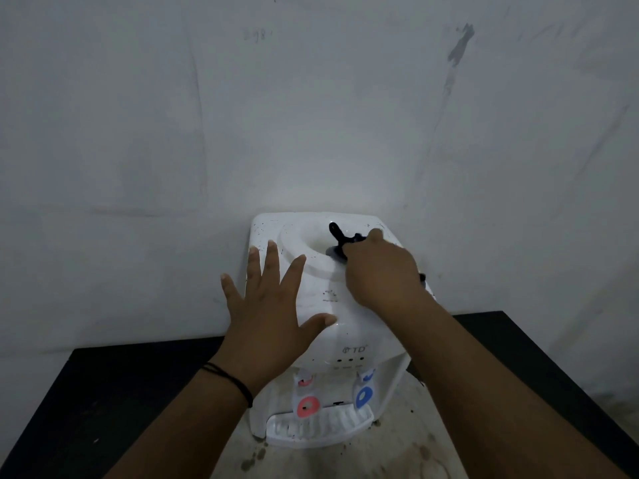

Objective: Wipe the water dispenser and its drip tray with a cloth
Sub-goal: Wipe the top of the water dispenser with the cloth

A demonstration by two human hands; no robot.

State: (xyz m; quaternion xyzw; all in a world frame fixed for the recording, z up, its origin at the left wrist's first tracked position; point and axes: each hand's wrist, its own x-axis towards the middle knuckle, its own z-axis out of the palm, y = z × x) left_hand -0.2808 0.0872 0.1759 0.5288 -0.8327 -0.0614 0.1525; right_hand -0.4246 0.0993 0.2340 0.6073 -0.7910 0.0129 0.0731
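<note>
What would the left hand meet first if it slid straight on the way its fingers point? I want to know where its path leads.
Probably the raised ring around the bottle well on the water dispenser; the left hand lies flat, fingers pointing toward it.

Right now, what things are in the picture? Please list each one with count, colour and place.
water dispenser: one, white with dark specks, on the table against the wall
drip tray: one, white, at the dispenser's front base
taps: two, red on the left, blue on the right, above the tray
cloth: one, black, at the round top opening
table: one, black, under the dispenser
wall: one, white, stained, behind
wrist band: one, black, left wrist
left hand: open, flat on the dispenser's top
right hand: closed on the cloth
</note>
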